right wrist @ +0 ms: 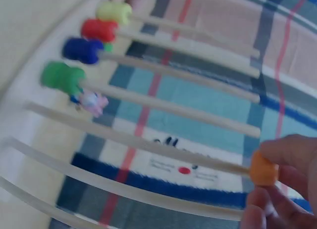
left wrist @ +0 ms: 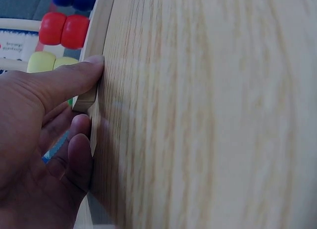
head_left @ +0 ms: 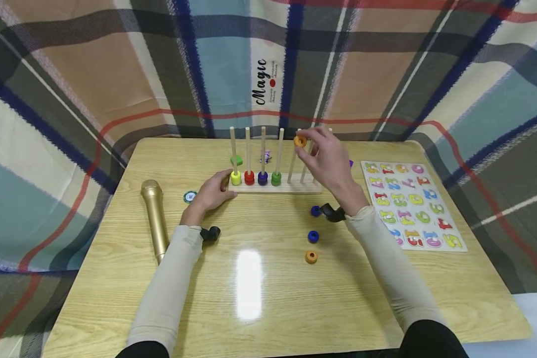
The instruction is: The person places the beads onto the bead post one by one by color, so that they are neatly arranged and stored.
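A wooden peg rack (head_left: 273,188) with a row of upright pegs stands toward the far side of the table. Doubled rings sit at the bottom of its first pegs: yellow (head_left: 235,178), red (head_left: 249,177), dark blue (head_left: 262,178) and green (head_left: 276,178). My left hand (head_left: 212,191) grips the rack's left end, its thumb on the front edge in the left wrist view. Between thumb and fingers, my right hand (head_left: 330,155) pinches an orange ring (right wrist: 263,168) at the tip of the fifth peg (right wrist: 198,160). Behind the right hand, the last pegs are partly hidden.
Two loose blue rings (head_left: 313,236) and another orange ring (head_left: 311,256) lie before the rack. A gold microphone (head_left: 154,214) and round badge (head_left: 190,197) lie left, a number board (head_left: 413,206) right. Behind the rack are a green piece (head_left: 238,160) and small figure (head_left: 266,157).
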### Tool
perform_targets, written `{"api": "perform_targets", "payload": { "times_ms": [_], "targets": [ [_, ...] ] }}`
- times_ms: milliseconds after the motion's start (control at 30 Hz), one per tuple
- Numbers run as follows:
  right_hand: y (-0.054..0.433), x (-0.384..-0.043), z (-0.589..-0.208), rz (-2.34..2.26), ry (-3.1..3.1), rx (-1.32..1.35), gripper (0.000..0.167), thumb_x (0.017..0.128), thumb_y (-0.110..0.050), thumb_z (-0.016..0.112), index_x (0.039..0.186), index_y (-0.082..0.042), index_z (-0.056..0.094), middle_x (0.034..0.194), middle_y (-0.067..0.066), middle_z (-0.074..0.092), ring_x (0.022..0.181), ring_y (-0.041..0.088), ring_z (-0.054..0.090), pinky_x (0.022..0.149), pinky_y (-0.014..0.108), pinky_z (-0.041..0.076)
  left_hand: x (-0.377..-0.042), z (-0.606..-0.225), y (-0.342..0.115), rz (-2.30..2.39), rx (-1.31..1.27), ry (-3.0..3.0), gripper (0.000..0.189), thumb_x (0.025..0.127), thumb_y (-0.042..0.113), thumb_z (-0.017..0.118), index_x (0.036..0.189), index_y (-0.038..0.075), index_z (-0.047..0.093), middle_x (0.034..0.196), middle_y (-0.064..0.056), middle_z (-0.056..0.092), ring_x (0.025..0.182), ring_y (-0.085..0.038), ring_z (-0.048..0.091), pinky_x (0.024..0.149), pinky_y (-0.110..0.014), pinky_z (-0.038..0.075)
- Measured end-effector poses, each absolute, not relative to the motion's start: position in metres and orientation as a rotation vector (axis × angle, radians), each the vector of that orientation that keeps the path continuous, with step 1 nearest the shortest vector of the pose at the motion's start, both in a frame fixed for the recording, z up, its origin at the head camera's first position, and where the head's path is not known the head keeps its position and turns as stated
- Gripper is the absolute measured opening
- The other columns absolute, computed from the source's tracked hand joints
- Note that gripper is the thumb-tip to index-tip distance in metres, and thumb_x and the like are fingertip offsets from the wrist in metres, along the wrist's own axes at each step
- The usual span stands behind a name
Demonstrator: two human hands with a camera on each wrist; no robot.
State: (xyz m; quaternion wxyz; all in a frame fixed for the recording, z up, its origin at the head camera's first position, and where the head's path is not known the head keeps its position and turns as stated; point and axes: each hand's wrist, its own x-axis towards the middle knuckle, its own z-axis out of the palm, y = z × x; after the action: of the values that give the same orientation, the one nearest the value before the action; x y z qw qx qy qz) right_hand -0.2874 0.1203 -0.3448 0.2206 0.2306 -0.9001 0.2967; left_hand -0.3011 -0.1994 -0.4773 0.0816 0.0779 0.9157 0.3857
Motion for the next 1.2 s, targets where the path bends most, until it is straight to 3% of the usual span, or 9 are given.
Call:
{"api": "perform_targets", "payload": {
  "times_ms": [300, 733, 900, 1033, 1200],
  "targets": [
    [0.114, -0.305, -0.329, 0.796, -2.47, 0.534, 0.033, 0.102, -0.018, 0.073, 0.134, -0.008, 0.075, 0.123, 0.014, 0.068, 0.073, 0.024, 0.058, 0.063, 0.034, 0.038, -0.302, -0.478, -0.2, 1.166, 0.235, 2.723, 0.078, 0.102, 0.016, 0.074, 0.168, 0.006, 0.033, 0.111, -0.018, 0.054, 0.097, -0.031, 0.049, 0.087, -0.046, 0.04],
    [0.116, -0.302, -0.331, 0.765, -2.601, 0.512, 0.044, 0.104, -0.028, 0.072, 0.142, -0.006, 0.067, 0.118, 0.014, 0.073, 0.078, 0.027, 0.064, 0.068, 0.039, 0.046, -0.302, -0.479, -0.201, 1.162, 0.227, 2.723, 0.079, 0.102, 0.017, 0.074, 0.168, 0.007, 0.033, 0.113, -0.018, 0.055, 0.099, -0.031, 0.05, 0.091, -0.048, 0.042],
    [0.128, -0.277, -0.342, 0.797, -2.439, 0.59, 0.033, 0.102, -0.022, 0.073, 0.129, -0.003, 0.072, 0.122, 0.015, 0.069, 0.077, 0.026, 0.064, 0.065, 0.039, 0.047, -0.302, -0.479, -0.199, 1.167, 0.227, 2.719, 0.078, 0.103, 0.017, 0.074, 0.169, 0.009, 0.033, 0.105, -0.015, 0.053, 0.093, -0.03, 0.047, 0.084, -0.045, 0.039],
    [0.14, -0.242, -0.362, 0.729, -2.557, 0.7, 0.017, 0.1, -0.02, 0.073, 0.107, -0.005, 0.076, 0.095, 0.009, 0.074, 0.063, 0.019, 0.059, 0.056, 0.034, 0.045, -0.303, -0.478, -0.199, 1.169, 0.231, 2.725, 0.078, 0.103, 0.017, 0.074, 0.169, 0.008, 0.033, 0.102, -0.014, 0.051, 0.09, -0.028, 0.047, 0.083, -0.044, 0.038],
    [0.154, -0.196, -0.397, 0.592, -2.982, 0.806, 0.022, 0.098, -0.031, 0.079, 0.099, -0.01, 0.074, 0.076, -0.003, 0.071, 0.058, 0.007, 0.056, 0.055, 0.03, 0.046, -0.303, -0.478, -0.201, 1.161, 0.232, 2.725, 0.078, 0.103, 0.016, 0.073, 0.169, 0.007, 0.032, 0.104, -0.015, 0.052, 0.091, -0.029, 0.047, 0.084, -0.044, 0.038]
  ]
}}
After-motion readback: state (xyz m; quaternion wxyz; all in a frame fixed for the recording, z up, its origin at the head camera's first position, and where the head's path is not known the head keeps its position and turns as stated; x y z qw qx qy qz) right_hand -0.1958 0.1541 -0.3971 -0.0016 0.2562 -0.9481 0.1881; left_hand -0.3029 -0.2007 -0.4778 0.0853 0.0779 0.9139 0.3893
